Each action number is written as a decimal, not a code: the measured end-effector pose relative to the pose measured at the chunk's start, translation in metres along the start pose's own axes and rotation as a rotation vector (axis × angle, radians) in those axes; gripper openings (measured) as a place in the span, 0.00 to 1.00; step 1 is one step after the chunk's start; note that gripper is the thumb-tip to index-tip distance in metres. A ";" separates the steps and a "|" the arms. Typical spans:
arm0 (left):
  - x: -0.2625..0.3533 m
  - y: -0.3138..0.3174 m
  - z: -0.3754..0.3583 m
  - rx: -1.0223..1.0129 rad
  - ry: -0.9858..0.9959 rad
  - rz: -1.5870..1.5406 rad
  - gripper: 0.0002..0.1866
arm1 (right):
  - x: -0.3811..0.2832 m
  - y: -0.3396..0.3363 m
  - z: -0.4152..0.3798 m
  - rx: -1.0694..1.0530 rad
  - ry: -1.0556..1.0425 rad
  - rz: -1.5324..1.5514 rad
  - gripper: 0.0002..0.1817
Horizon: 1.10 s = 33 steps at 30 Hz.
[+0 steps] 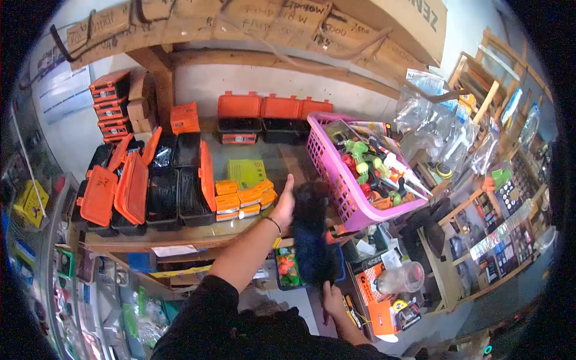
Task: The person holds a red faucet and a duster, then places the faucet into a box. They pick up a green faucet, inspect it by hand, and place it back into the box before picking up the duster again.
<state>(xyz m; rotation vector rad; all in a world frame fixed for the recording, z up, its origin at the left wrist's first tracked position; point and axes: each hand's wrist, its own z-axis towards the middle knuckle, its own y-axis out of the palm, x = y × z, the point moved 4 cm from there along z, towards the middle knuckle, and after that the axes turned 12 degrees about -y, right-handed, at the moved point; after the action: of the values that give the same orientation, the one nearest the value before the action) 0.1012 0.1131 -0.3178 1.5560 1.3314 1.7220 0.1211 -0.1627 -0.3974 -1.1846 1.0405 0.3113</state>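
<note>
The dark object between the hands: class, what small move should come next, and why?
Probably settle the left hand firmly against the dark object to steady it. The right hand appears closed at its lower end, while the left is beside the upper part, its contact unclear through blur. The pink basket stands close by, so a steadier hold might help avoid a knock.

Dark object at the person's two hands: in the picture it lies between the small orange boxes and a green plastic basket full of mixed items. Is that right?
Not quite: the head view shows that the plastic basket is pink, not green. The dark object does lie between it, full of mixed items, and the small orange boxes.
</note>
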 end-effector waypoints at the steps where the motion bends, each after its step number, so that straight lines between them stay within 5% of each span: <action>1: -0.005 -0.008 0.004 0.050 -0.001 0.032 0.40 | 0.004 -0.003 0.001 0.074 0.047 -0.074 0.28; 5: -0.005 0.008 -0.012 -0.056 -0.159 -0.017 0.39 | -0.014 0.000 -0.012 0.062 0.012 -0.123 0.28; 6: -0.005 -0.041 0.028 -0.607 -0.226 -0.014 0.39 | 0.004 0.009 -0.011 -0.032 0.045 -0.015 0.29; 7: -0.006 -0.024 0.017 -0.606 -0.226 -0.014 0.39 | 0.006 0.009 -0.011 -0.032 0.045 -0.014 0.29; 9: -0.005 0.006 -0.011 0.156 -0.012 0.043 0.38 | 0.009 0.007 -0.010 0.072 0.106 0.022 0.29; 10: -0.007 -0.029 0.021 0.213 0.166 0.090 0.38 | 0.013 0.010 -0.011 0.068 0.107 0.022 0.29; 12: -0.003 -0.025 0.007 0.091 0.045 0.136 0.38 | 0.028 0.024 -0.012 -0.055 0.079 0.060 0.29; 13: -0.002 -0.018 0.000 -0.035 -0.076 0.181 0.38 | 0.034 0.030 -0.012 0.007 -0.136 0.019 0.30; 15: -0.001 -0.007 0.001 -0.148 -0.123 0.130 0.39 | 0.038 0.019 -0.009 0.035 0.047 0.082 0.29; 17: -0.007 -0.004 -0.004 0.142 0.000 0.108 0.39 | 0.015 0.005 -0.008 0.097 0.077 0.100 0.29; 19: -0.003 -0.013 -0.003 0.134 0.072 0.272 0.39 | 0.010 0.002 -0.010 0.165 0.125 0.140 0.28; 22: -0.005 -0.004 -0.002 0.013 -0.061 0.090 0.39 | 0.009 0.000 -0.006 0.001 -0.072 -0.027 0.29; 25: -0.002 -0.001 -0.011 0.211 0.071 0.240 0.39 | 0.012 -0.006 -0.006 0.007 0.044 0.006 0.30; 27: -0.002 0.002 -0.012 0.066 0.033 0.259 0.40 | 0.009 0.000 -0.002 0.030 0.151 0.038 0.30; 28: -0.005 0.003 -0.011 0.079 0.005 0.152 0.39 | -0.006 -0.004 -0.009 0.079 -0.076 -0.088 0.30; 31: 0.000 -0.018 0.005 -0.052 0.013 0.240 0.39 | 0.014 0.000 -0.005 0.073 -0.179 -0.118 0.29; 33: -0.002 -0.015 0.005 0.174 0.085 0.134 0.39 | 0.029 0.005 -0.001 0.071 -0.032 0.020 0.28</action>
<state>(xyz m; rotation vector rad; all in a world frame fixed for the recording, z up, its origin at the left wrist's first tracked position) 0.1027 0.1198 -0.3321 1.7197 1.4835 1.8120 0.1324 -0.1704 -0.4229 -1.1025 1.0284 0.3053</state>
